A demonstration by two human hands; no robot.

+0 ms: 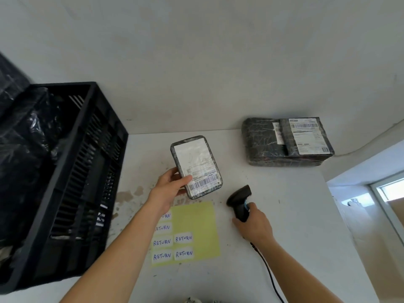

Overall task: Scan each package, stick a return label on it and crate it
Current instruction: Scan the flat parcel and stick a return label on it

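- Package [196, 167] in your left hand [168, 186]: a small dark-wrapped parcel held above the table [284, 226], your thumb curled over its white shipping label just beside the barcode, label side facing you.
- Your right hand [254, 224] grips the black barcode scanner [239, 201] by its handle; its head tilts up and left toward the package, and its cable [269, 272] trails back along the table.
- Below the package lies your yellow sheet [196, 226] of white RETURN stickers [183, 238].
- Two more wrapped parcels [286, 142] sit stacked at the far right of the table.
- At your left stands the black crate [87, 162], holding what looks like dark plastic-wrapped items, though that view is dim.
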